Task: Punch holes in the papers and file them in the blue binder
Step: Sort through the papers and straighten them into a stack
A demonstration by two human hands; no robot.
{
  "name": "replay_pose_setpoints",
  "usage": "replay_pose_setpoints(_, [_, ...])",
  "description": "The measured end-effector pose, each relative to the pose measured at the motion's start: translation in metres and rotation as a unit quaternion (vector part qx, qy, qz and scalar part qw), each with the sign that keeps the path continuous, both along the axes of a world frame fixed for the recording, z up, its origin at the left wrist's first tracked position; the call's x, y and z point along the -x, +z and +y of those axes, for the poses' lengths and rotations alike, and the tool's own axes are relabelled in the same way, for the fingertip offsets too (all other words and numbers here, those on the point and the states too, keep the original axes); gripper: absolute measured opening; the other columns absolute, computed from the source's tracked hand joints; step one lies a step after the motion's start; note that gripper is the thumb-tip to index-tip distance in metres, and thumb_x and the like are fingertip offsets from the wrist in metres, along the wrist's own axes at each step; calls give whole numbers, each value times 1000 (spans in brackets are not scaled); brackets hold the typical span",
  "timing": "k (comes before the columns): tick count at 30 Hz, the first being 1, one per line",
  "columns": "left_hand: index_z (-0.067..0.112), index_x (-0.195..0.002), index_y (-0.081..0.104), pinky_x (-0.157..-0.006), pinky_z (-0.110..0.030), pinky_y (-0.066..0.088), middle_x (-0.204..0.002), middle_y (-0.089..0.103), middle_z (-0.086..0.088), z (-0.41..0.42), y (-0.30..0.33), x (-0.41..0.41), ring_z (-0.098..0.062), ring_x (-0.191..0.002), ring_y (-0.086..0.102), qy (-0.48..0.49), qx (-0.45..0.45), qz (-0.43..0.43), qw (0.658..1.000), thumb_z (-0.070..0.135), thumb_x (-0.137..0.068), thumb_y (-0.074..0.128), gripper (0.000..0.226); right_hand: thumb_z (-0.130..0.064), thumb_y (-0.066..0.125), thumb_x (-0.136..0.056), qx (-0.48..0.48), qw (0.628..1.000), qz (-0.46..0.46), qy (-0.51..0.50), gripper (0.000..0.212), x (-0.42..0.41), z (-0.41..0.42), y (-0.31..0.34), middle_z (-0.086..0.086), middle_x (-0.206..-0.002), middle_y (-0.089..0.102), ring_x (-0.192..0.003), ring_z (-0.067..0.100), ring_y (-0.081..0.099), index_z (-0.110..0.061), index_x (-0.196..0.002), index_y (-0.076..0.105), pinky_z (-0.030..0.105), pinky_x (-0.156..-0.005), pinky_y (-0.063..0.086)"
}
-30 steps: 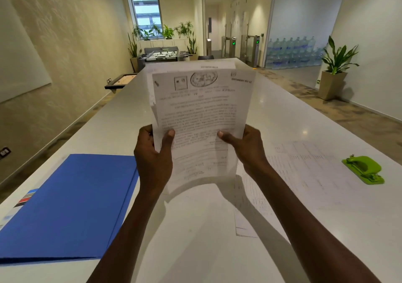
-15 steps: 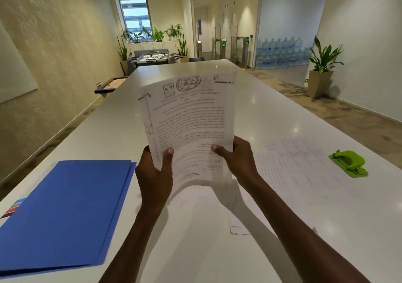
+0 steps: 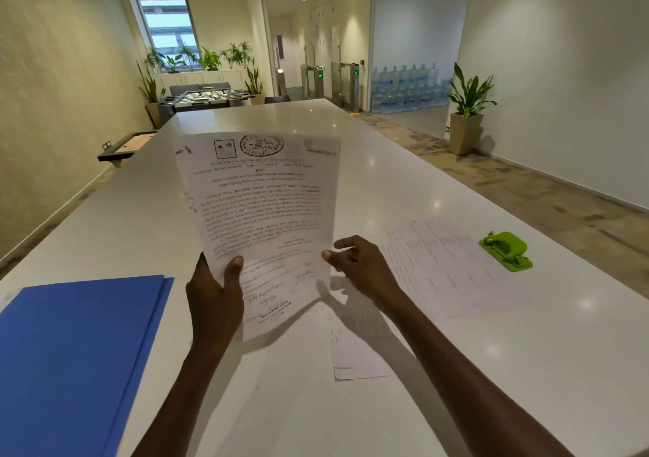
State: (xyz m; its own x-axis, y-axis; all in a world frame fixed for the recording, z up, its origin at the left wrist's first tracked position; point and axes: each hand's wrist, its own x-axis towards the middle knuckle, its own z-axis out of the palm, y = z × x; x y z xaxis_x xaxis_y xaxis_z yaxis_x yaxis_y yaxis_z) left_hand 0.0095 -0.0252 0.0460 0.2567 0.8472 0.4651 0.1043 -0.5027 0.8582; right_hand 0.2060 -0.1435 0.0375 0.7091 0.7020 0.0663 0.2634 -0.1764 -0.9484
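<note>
Your left hand (image 3: 215,298) pinches the held sheets (image 3: 261,210) at their lower left corner, thumb on the printed face, fingers hidden behind; the sheets stand nearly upright above the white table (image 3: 246,404), long axis vertical, header and round stamp at top. Cannot tell how many sheets are in the pinch; the left edge hints at more than one. Your right hand (image 3: 358,268) sits just beside the lower right edge of the sheets, fingers loosely curled and spread, thumb tip at or barely off the paper edge; contact not resolvable, so I read it as not gripping. The green hole punch (image 3: 505,250) lies on the table well to the right, beyond the flat sheets (image 3: 432,267) spread under your right forearm. The blue binder (image 3: 70,358) lies closed on the near left, just beside your left forearm. Key relation: punch is on the right-hand side, binder on the left-hand side, and the held sheets are between them in the left grip. Judgement: no holes punched yet, filing not begun. The free right hand is the nearer one to the punch; the edge to be punched is likely the left long edge, which now sits over your left grip and faces away from the punch, so the sheets would need turning or carrying across.
</note>
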Motion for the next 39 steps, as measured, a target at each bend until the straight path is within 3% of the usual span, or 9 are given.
replay_pose_setpoints(3, [8,-127,51,-60,-18,47,-109,60,-4,1,-2,-1,-20,-89,60,-5,15,12,1000,18,-94,59,36,-53,69,-77,141,984,-87,-58,67,-22,-20,-12,10,-119,60,-105,23,60,-11,-124,50,35,-85,51])
replay_pose_setpoints(7, [8,-127,50,-58,-18,45,-110,60,-4,0,-5,-3,-21,-87,59,-9,32,30,999,17,-94,58,35,-59,70,-72,362,894,-223,-139,94,-35,-40,-21,25,-132,42,-121,39,40,2,-133,32,41,-92,43])
replay_pose_setpoints(11, [8,-128,50,-57,-18,44,-114,61,-9,3,-5,-4,-21,-88,59,-9,43,36,998,17,-94,58,36,-69,73,-60,438,853,-234,-164,111,-39,-46,-26,25,-124,44,-113,35,45,5,-131,31,38,-87,45])
replay_pose_setpoints(20, [8,-128,49,-57,-19,45,-116,61,-12,6,-7,-5,-21,-88,58,-12,52,46,997,18,-94,59,37,-61,83,-52,484,845,-160,-159,90,-53,-32,-19,17,-116,48,-108,31,45,-5,-114,51,37,-78,46])
replay_pose_setpoints(25, [8,-129,49,-57,-18,44,-110,59,-5,5,-7,-4,-21,-87,58,-3,52,53,997,17,-94,59,38,-57,84,-55,468,859,-144,-152,75,-55,-32,-18,14,-116,51,-110,31,45,-8,-99,48,42,-88,45])
replay_pose_setpoints(27, [9,-129,49,-58,-19,45,-109,58,-3,8,-6,-2,-22,-88,58,-2,45,52,998,17,-94,59,38,-53,85,-57,445,867,-150,-169,79,-55,-36,-18,15,-117,51,-113,32,46,-5,-106,47,42,-88,45])
replay_pose_setpoints(30, [9,-128,49,-59,-21,48,-112,60,-6,16,-4,3,-23,-91,59,6,34,49,998,16,-93,59,37,-32,86,-66,340,905,-145,-209,68,-56,-42,-17,16,-113,58,-106,34,56,-2,-114,48,35,-75,46])
replay_pose_setpoints(34, [1,-124,52,-57,-17,43,-115,62,-18,30,4,11,-21,-88,58,43,3,62,997,13,-94,58,33,-10,73,-74,190,949,-146,-207,14,-58,-50,1,2,-85,65,-89,28,63,-13,-83,63,26,-67,39])
replay_pose_setpoints(39, [0,-125,52,-61,-20,44,-118,62,-22,43,12,17,-29,-95,61,69,-28,77,994,11,-95,56,32,-11,68,-80,62,946,-245,-202,21,-43,-57,50,-4,-80,71,-74,11,58,-18,-99,65,22,-66,32])
